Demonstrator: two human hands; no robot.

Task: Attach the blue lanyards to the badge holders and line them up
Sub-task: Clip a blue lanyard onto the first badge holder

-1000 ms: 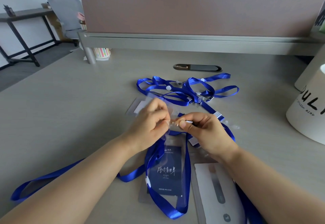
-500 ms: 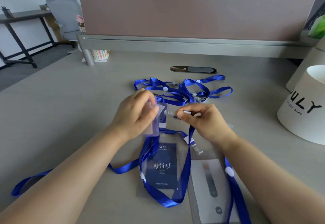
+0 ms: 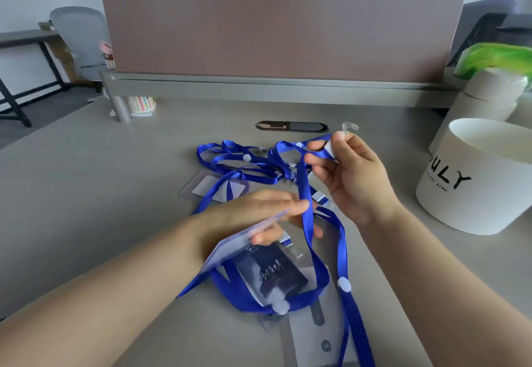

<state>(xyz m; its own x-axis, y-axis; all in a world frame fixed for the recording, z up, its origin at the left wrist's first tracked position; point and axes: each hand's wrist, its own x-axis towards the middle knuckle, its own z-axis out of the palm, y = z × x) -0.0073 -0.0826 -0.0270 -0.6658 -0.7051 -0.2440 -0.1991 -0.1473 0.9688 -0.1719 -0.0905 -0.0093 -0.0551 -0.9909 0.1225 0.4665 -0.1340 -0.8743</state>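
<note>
Seen from above, a person's two bare hands are working over a grey desk. The right hand is lifted above the surface, its thumb and fingertips pinching the end of a blue lanyard, and a small clear clip is sticking up past the fingers. The strap is hanging down from that pinch, crossing the left fingertips and looping onto the desk. The left hand is lower and nearer, holding a clear badge holder tilted off the desk between its long fingers on top and its thumb beneath; motion blur is softening the holder's edges. Directly under it, a badge holder with a dark blue card is lying flat, ringed by another blue loop, and just beside it, nearer the viewer, a holder with a pale card is lying flat too. Farther back, a loose pile of blue lanyards is sprawling over one more clear holder. A white tub lettered "JULY" is standing at the right, and a mauve divider panel is closing off the desk's far edge.
</note>
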